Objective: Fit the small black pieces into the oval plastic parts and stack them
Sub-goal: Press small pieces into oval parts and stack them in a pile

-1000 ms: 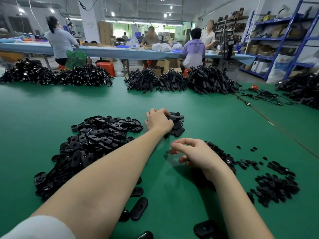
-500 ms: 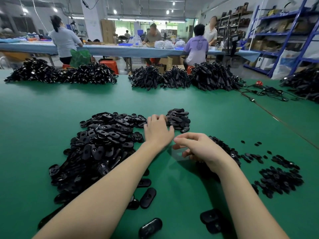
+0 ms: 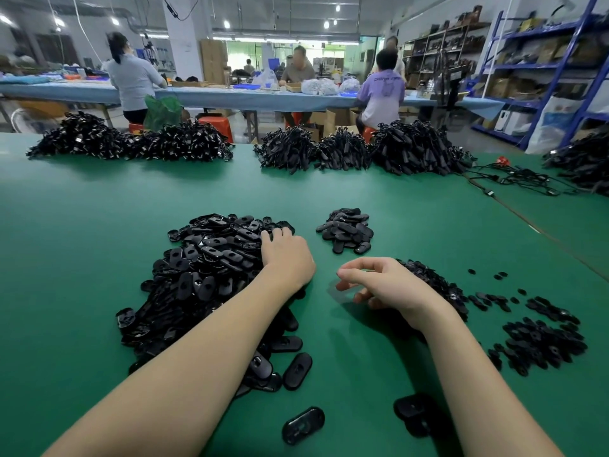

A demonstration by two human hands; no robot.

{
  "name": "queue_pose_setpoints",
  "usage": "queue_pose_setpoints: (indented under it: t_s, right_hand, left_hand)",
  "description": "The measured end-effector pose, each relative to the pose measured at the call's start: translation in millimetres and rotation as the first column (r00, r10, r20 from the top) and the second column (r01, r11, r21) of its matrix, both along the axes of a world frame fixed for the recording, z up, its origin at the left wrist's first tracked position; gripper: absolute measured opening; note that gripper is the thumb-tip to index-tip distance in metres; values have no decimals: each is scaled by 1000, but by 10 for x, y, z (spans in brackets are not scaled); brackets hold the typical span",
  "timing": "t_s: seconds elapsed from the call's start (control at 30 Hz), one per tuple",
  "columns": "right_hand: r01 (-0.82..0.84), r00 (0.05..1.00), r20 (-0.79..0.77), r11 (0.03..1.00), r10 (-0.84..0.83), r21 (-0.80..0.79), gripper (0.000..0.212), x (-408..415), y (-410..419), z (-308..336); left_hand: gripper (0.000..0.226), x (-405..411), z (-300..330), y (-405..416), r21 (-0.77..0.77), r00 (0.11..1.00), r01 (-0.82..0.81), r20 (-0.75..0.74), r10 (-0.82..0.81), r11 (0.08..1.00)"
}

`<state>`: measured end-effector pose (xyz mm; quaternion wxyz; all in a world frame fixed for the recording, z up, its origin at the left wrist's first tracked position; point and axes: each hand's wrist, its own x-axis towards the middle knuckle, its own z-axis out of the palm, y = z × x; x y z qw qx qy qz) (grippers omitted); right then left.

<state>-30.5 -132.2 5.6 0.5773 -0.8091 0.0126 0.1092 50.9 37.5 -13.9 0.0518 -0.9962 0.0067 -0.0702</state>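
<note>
Judging by the small stack (image 3: 346, 229) toward the table's far edge beside the big unfitted pile (image 3: 211, 278), little is finished, while the left hand (image 3: 287, 258) fingers are curled into that pile and the right hand (image 3: 384, 285) fingers are bent loosely, nothing being visibly pinched.

So my left hand (image 3: 287, 258) is off the little stack of finished ovals (image 3: 346, 229) now and back on the big pile of oval parts (image 3: 211, 268), fingers digging in. Right hand (image 3: 384, 285) has barely drifted, fingers loosely curled.

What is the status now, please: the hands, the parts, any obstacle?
Left hand reaching into big pile of oval parts, grip unclear. Right hand loosely curled, apparently empty, beside small black pieces. Nothing in the way.
</note>
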Motion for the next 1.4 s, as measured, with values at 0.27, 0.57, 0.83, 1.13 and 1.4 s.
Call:
queue_pose_setpoints:
  t_s: [0.27, 0.57, 0.83, 1.13, 1.4]
  right_hand:
    - [45, 998, 50, 999, -46, 13, 13, 19, -72, 18]
    - [57, 996, 67, 998, -56, -9, 14, 10, -131, 4]
    - [28, 999, 42, 999, -27, -44, 13, -11, -77, 16]
    - [22, 999, 38, 999, -20, -45, 12, 0, -98, 18]
    - [135, 980, 154, 990, -125, -52, 11, 20, -157, 53]
  left_hand:
    - [43, -309, 108, -80, -326, 943, 179, 325, -68, 928]
    - [28, -474, 82, 231, -436, 979, 36, 195, 55, 899]
    - [50, -364, 124, 359, -507, 981, 46, 187, 58, 861]
    - [19, -411, 128, 359, -467, 951, 118, 306, 35, 876]
    - [8, -739, 128, 11, -960, 992, 126, 129, -5, 252]
